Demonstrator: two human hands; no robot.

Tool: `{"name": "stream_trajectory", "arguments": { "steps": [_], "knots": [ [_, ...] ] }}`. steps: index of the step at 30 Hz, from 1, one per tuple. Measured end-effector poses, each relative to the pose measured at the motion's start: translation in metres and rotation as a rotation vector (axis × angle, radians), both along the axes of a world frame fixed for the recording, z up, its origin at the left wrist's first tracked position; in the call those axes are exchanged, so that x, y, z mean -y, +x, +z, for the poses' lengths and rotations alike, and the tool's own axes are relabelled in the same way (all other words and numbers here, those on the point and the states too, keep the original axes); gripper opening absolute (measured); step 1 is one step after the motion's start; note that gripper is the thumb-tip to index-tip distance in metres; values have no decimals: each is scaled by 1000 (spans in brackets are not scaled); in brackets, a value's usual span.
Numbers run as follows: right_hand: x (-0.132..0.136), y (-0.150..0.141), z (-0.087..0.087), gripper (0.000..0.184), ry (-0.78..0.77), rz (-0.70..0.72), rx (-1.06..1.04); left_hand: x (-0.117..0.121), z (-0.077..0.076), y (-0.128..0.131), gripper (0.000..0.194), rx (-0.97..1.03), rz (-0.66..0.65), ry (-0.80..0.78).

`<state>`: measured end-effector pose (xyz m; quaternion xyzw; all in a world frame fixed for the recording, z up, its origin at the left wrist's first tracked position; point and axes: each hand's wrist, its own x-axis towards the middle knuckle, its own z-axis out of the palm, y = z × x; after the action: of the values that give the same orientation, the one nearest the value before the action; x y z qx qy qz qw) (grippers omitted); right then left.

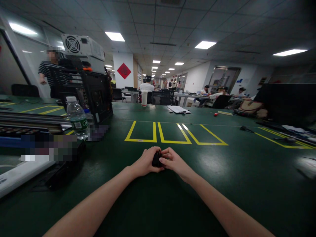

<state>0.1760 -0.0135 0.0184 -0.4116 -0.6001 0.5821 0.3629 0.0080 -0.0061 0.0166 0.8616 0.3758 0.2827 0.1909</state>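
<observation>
Between both hands, low over the green table (187, 197), is a small black object (156, 160); its exact kind is too dark to make out. My left hand (145, 161) is wrapped round its left side, thumb below and fingers over the top. From the right, my right hand (174, 163) pinches the object's edge with thumb and fingertips. Just beyond the hands, yellow tape outlines (176, 142) mark the tabletop.
At left stand a water bottle (77, 120) and an open black computer case (91, 95) with a power supply (82, 46) on top. A white cup (144, 98) and a clipboard (179, 109) lie farther back. A dark cable (247, 129) is at right. Several people sit beyond.
</observation>
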Motion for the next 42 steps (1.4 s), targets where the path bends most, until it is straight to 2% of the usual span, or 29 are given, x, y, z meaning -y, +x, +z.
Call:
{"name": "stream_trajectory", "arguments": {
  "steps": [3, 7, 9, 13, 17, 22, 28, 32, 37, 42],
  "knots": [
    [-1, 1, 0, 34, -35, -7, 36, -1, -1, 0, 55, -2, -13, 5],
    [0, 4, 4, 36, 23, 38, 34, 0, 1, -1, 56, 1, -7, -1],
    [1, 4, 5, 38, 33, 52, 22, 2, 4, -2, 56, -6, -10, -11],
    [2, 2, 3, 30, -3, 17, 13, 6, 13, -4, 54, -28, -59, -46],
    [0, 2, 0, 32, -5, -8, 19, 9, 18, -4, 54, -24, -32, -66],
    [-2, 5, 1, 32, 26, 21, 80, 6, 13, -3, 54, -27, -42, -64],
    [1, 4, 4, 33, 47, 58, 45, 0, 1, 0, 57, -1, -1, -16],
    [2, 2, 2, 27, 42, 15, 45, 1, 2, 0, 57, 0, -8, -30],
    [-2, 2, -2, 35, 61, -14, 72, 2, 5, -1, 56, -17, -10, -33],
    [-1, 3, 2, 34, 46, 32, 51, 1, 4, -1, 55, -15, -9, -25]
  ]
}}
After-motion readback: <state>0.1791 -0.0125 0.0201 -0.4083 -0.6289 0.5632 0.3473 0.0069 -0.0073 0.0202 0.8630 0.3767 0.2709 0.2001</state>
